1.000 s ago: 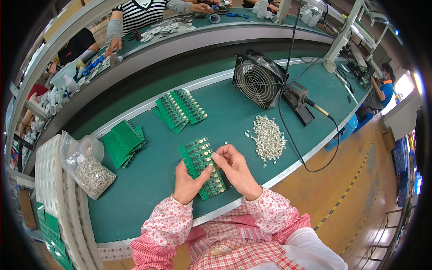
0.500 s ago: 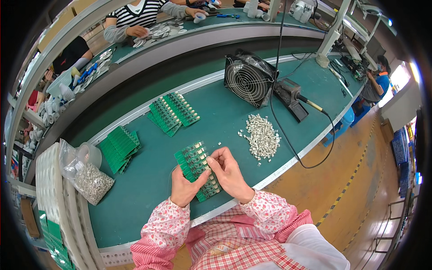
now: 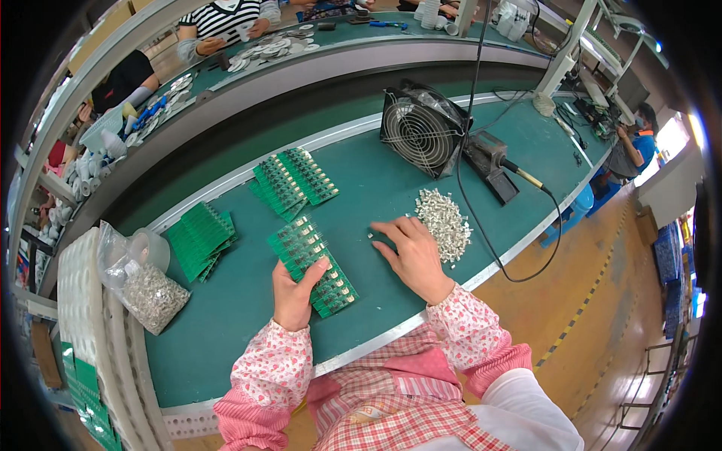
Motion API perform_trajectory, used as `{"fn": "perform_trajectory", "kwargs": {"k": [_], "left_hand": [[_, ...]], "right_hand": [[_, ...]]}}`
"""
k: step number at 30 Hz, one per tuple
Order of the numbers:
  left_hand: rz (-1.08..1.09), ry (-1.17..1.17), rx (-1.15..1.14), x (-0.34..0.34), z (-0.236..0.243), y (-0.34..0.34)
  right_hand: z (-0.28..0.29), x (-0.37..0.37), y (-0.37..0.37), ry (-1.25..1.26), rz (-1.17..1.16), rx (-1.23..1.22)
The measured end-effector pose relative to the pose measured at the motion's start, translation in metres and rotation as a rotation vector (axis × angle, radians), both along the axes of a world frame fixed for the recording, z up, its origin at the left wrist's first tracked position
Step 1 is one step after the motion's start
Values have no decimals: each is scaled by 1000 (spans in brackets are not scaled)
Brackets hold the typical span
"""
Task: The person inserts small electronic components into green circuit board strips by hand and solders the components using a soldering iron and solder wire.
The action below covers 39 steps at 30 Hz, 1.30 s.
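Observation:
My left hand [image 3: 295, 293] grips a green circuit board panel [image 3: 302, 244] by its lower left side, thumb on top. White connectors and small parts run in a row along the panel. My right hand [image 3: 414, 259] is open over the bench, thumb and fingers apart, just left of the pile of small white connectors [image 3: 442, 218]. A single loose connector [image 3: 370, 236] lies by its fingertips. Farther off are populated circuit boards [image 3: 297, 180], and to the left is a stack of green boards [image 3: 199, 239].
A bag of small connectors [image 3: 154, 301] sits at the left beside a tape roll [image 3: 154, 252]. A black fan [image 3: 421, 128] and a soldering iron in its stand [image 3: 492, 165] occupy the far right, with a cable hanging down. Co-workers sit across a second bench [image 3: 338, 41].
My right hand has left the board and moved right, toward the connector pile, its fingers opening. My left hand has shifted slightly left with the board, now tilted differently.

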State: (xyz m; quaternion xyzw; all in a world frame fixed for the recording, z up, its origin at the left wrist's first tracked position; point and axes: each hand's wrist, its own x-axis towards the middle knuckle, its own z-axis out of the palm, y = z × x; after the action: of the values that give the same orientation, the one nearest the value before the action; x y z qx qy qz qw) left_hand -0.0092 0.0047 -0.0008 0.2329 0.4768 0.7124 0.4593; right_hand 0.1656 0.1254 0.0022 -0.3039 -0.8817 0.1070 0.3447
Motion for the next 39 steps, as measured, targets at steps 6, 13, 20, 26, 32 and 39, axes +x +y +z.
{"fn": "perform_trajectory", "kwargs": {"k": [6,13,20,26,32,39], "left_hand": [[-8,58,5,4,2,-2],[-25,137,-1,6,-1,-3],[-35,295,-2,7,-3,-4],[-42,331,5,8,1,-5],[-57,432,-12,9,2,-4],[-139,479,64,14,9,-4]], "right_hand": [[-5,-7,2,27,79,-102],[11,-11,-25,505,315,-1307],[8,-24,-37,568,365,-1486],[14,-27,-41,600,353,-1467],[7,-25,-39,514,337,-1305],[-6,-27,-48,600,274,-1213]]}}
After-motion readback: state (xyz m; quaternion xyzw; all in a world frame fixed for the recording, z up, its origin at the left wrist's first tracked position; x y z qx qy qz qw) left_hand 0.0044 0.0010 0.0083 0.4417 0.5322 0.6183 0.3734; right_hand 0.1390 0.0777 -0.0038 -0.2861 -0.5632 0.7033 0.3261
